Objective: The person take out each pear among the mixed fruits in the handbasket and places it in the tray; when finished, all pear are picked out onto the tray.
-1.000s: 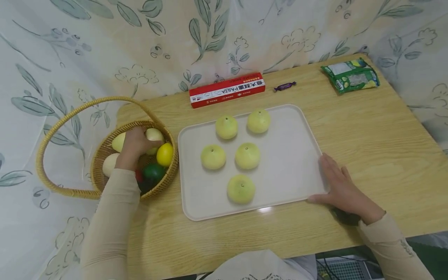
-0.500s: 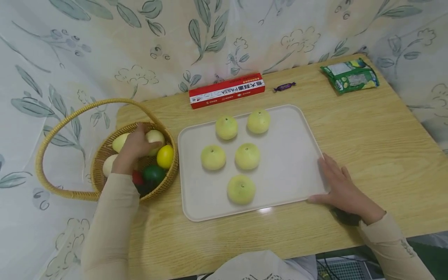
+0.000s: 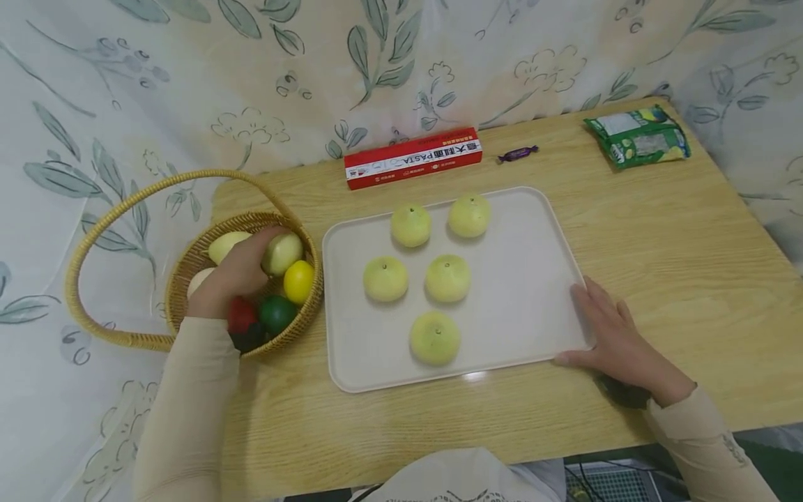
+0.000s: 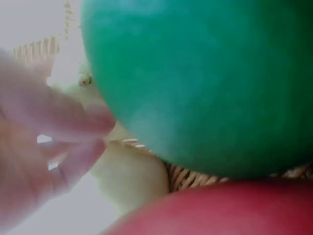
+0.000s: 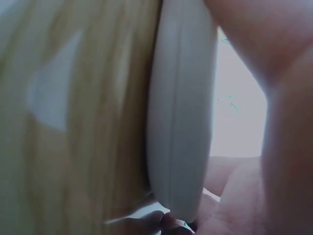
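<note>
- The pale fruit (image 3: 285, 254) sits in the wicker basket (image 3: 304, 322), left of the tray (image 3: 521, 279).
- The left hand (image 3: 241, 268) reaches round its side away from the tray; I cannot tell whether the fingers pinch it firmly, since the left wrist view is blurred.
- A good hold would likely need thumb and fingers on opposite sides, easing in gently, as the yellow fruit (image 3: 299, 282) lies just beside it on the near side.
- The right hand (image 3: 617, 341) is spread at the tray's near right corner, touching its edge; light contact there should steady it.
- On the tray stand 5 yellow-green fruits (image 3: 447, 279), stem ends up.
- Beyond the tray's far edge lie 1 red pasta box (image 3: 414, 159) and 1 purple candy (image 3: 518, 154).
</note>
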`<act>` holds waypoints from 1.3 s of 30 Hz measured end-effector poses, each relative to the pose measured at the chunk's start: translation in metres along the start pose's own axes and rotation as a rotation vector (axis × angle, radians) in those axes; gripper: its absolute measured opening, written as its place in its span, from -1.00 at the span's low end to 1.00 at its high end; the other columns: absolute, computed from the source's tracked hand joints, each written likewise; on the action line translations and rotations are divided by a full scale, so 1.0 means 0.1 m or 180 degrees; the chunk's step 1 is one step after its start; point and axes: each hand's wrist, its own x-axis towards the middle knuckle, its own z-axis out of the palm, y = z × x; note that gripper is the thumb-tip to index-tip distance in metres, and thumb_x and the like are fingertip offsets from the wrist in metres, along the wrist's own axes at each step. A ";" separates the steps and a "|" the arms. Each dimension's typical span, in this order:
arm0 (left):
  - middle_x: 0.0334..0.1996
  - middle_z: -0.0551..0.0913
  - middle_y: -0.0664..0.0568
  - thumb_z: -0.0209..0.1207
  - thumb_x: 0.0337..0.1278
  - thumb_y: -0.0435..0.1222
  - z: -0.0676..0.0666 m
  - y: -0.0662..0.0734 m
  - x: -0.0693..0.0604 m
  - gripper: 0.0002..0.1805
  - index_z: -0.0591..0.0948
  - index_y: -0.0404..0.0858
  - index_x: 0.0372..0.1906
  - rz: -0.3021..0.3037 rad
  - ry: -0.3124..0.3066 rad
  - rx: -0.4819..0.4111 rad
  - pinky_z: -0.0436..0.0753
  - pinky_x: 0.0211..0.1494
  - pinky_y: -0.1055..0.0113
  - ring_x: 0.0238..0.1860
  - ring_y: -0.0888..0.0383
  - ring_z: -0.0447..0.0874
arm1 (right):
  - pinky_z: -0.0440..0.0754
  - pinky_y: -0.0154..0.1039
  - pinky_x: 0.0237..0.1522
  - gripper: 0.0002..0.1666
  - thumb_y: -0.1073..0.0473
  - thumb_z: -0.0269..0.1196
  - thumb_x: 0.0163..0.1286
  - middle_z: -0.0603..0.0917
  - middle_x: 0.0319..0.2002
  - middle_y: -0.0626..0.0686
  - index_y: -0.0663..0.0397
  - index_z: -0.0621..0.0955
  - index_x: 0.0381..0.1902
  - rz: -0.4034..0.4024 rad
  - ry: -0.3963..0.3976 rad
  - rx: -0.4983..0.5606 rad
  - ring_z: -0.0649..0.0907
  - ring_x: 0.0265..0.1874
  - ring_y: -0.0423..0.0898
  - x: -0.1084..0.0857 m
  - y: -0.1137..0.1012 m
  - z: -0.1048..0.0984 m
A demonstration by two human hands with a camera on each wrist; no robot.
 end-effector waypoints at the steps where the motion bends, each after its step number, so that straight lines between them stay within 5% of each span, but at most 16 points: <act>1: 0.19 0.46 -0.26 -0.01 -0.46 -0.74 0.00 -0.01 0.01 -0.07 0.34 -0.25 0.31 0.0005 0.0070 0.0038 0.40 0.16 -0.18 0.05 -0.20 0.44 | -0.46 0.38 0.35 0.44 -0.16 0.52 -0.07 -0.18 0.49 0.40 0.29 -0.08 0.50 0.0002 0.0006 0.0001 -0.13 0.47 0.34 0.00 0.00 0.00; 5: 0.13 0.51 -0.25 0.13 -0.44 -0.72 -0.02 -0.04 0.07 -0.17 0.45 -0.32 0.22 0.0121 0.0188 0.0092 0.36 0.19 -0.14 0.07 -0.18 0.45 | -0.44 0.38 0.35 0.42 -0.14 0.53 -0.08 -0.18 0.49 0.38 0.27 -0.05 0.50 -0.0001 0.0028 -0.0001 -0.10 0.46 0.34 0.00 0.00 -0.02; 10: 0.24 0.42 -0.37 0.44 -0.26 -0.46 -0.04 -0.06 0.08 -0.14 0.35 -0.39 0.31 0.0167 0.0179 0.0340 0.17 0.27 -0.18 0.23 -0.32 0.35 | -0.42 0.40 0.34 0.40 -0.13 0.53 -0.07 -0.16 0.48 0.41 0.27 -0.03 0.49 -0.0037 0.0047 0.0013 -0.09 0.46 0.36 -0.01 -0.01 -0.02; 17: 0.26 0.33 -0.40 0.40 -0.12 -0.31 -0.04 -0.03 0.09 -0.12 0.27 -0.30 0.38 -0.0117 0.0118 0.0508 0.28 0.12 -0.27 0.19 -0.37 0.24 | -0.43 0.40 0.34 0.40 -0.15 0.52 -0.07 -0.16 0.48 0.40 0.25 -0.03 0.50 -0.0049 0.0080 0.0003 -0.11 0.46 0.35 -0.02 0.01 -0.01; 20: 0.30 0.27 -0.35 0.41 -0.23 -0.32 0.01 -0.04 0.13 -0.09 0.28 -0.26 0.37 -0.0082 0.0151 0.0673 0.23 0.13 -0.42 0.30 -0.36 0.10 | -0.44 0.38 0.35 0.40 -0.15 0.52 -0.07 -0.17 0.48 0.40 0.24 -0.02 0.50 -0.0044 0.0078 0.0011 -0.12 0.47 0.34 -0.02 0.01 0.00; 23: 0.25 0.34 -0.30 0.40 -0.26 -0.33 0.08 -0.08 0.16 -0.15 0.35 -0.25 0.31 0.0067 0.0307 0.0783 0.18 0.23 -0.38 0.31 -0.31 0.16 | -0.46 0.38 0.34 0.39 -0.15 0.52 -0.07 -0.17 0.48 0.40 0.26 -0.02 0.49 -0.0039 0.0059 0.0018 -0.12 0.46 0.35 -0.03 0.00 -0.01; 32: 0.06 0.49 -0.32 0.26 -0.06 -0.32 0.11 -0.03 0.24 -0.37 0.39 -0.30 0.22 0.0040 0.0269 0.1125 0.50 0.05 -0.18 0.02 -0.28 0.50 | -0.43 0.38 0.35 0.36 -0.13 0.52 -0.06 -0.14 0.48 0.39 0.24 0.01 0.49 -0.0069 0.0075 0.0027 -0.06 0.44 0.37 -0.04 0.01 -0.02; 36: -0.21 0.59 -0.26 0.27 -0.13 -0.32 0.09 -0.02 0.20 -0.46 0.46 -0.39 0.05 0.0011 0.0299 0.1020 0.53 -0.10 -0.10 -0.23 -0.20 0.55 | -0.42 0.38 0.35 0.36 -0.13 0.53 -0.08 -0.13 0.47 0.38 0.25 0.02 0.48 -0.0074 0.0083 0.0032 -0.03 0.43 0.37 -0.03 0.01 -0.01; 39: -0.33 0.61 -0.18 0.36 -0.24 -0.29 0.06 -0.01 0.14 -0.51 0.51 -0.35 -0.09 -0.0052 0.0545 0.0810 0.53 -0.18 -0.01 -0.33 -0.12 0.53 | -0.42 0.38 0.35 0.37 -0.13 0.53 -0.09 -0.12 0.48 0.37 0.25 0.03 0.48 -0.0061 0.0079 0.0052 -0.02 0.42 0.37 -0.03 0.01 0.01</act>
